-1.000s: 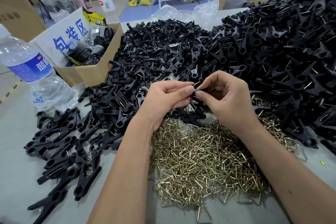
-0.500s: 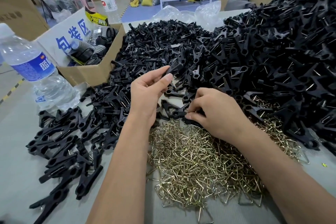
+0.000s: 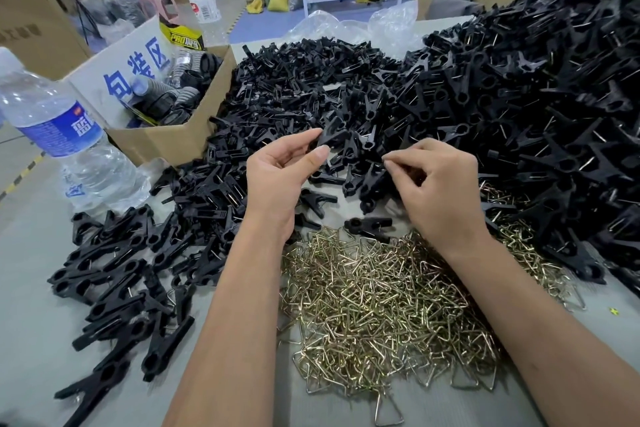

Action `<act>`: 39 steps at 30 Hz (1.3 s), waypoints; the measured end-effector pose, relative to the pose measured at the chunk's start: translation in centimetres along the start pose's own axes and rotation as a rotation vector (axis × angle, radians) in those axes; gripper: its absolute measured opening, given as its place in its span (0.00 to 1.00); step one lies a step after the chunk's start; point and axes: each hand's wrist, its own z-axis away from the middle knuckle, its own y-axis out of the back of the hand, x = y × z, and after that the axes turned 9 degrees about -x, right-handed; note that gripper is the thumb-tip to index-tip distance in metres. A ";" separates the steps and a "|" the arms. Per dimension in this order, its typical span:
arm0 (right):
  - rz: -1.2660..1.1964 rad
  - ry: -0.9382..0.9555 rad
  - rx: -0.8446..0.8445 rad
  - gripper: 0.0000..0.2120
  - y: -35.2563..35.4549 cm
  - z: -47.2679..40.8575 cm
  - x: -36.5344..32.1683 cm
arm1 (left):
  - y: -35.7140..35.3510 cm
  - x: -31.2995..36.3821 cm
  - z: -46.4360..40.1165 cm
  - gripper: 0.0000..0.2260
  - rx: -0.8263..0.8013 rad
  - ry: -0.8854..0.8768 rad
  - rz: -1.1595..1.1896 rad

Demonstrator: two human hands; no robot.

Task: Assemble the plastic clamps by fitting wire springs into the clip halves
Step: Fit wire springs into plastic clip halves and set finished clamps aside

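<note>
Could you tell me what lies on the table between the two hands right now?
In the head view, loose black clip halves lie between the left hand and right hand.

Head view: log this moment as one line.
left hand pinches clip half | right hand curled, contents unclear | springs below

The loose heap of bent brass-coloured wire springs (image 3: 381, 305) lies on the grey table (image 3: 31, 340), directly below both hands' fingers. The mound of black plastic clip halves (image 3: 311, 87) lies beyond the fingertips; the brown cardboard box (image 3: 173, 142) and clear plastic water bottle (image 3: 65, 135) stand to their left.
</note>
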 end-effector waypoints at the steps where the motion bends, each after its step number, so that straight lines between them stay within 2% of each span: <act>1: 0.018 0.035 -0.029 0.06 0.2 0.0 0.2 | -0.1 0.0 0.1 0.14 -0.002 -0.001 -0.009; 3: 0.053 0.088 -0.058 0.06 0.6 -0.1 0.6 | -0.2 0.0 0.1 0.13 -0.006 -0.005 -0.023; 6: 0.097 0.110 -0.011 0.05 0.8 -0.2 0.9 | 0.0 0.0 0.1 0.13 -0.008 -0.010 -0.053; 10: 0.196 -0.058 0.083 0.06 0.7 -0.3 1.5 | -0.2 -0.2 0.2 0.14 -0.043 -0.055 -0.220; 13: -0.117 -0.154 0.130 0.06 0.6 -0.2 1.7 | -0.4 -0.3 0.3 0.15 -0.132 -0.048 -0.272; 15: -0.429 -0.250 0.067 0.06 0.5 -0.1 1.5 | -0.5 -0.4 0.3 0.16 -0.182 -0.032 -0.321; 17: -0.620 -0.292 -0.018 0.06 0.2 0.0 1.2 | -0.8 -0.3 0.4 0.15 -0.227 -0.005 -0.359; 21: -0.657 -0.251 -0.080 0.06 -0.4 0.1 1.1 | -1.1 -0.2 0.6 0.15 -0.278 0.005 -0.364; 31: -0.722 -0.296 -0.071 0.05 -0.9 0.5 1.1 | -1.3 -0.1 0.8 0.15 -0.338 0.012 -0.324; 33: -0.819 -0.291 -0.091 0.02 -0.7 0.5 0.9 | -1.2 0.0 0.8 0.16 -0.347 -0.011 -0.300; 36: -1.194 -0.381 -0.210 0.11 -0.2 0.2 0.7 | -1.0 0.4 0.9 0.16 -0.385 -0.056 -0.227; 39: -1.323 -0.437 -0.466 0.18 0.3 0.2 0.7 | -1.3 0.5 1.3 0.18 -0.458 -0.045 -0.196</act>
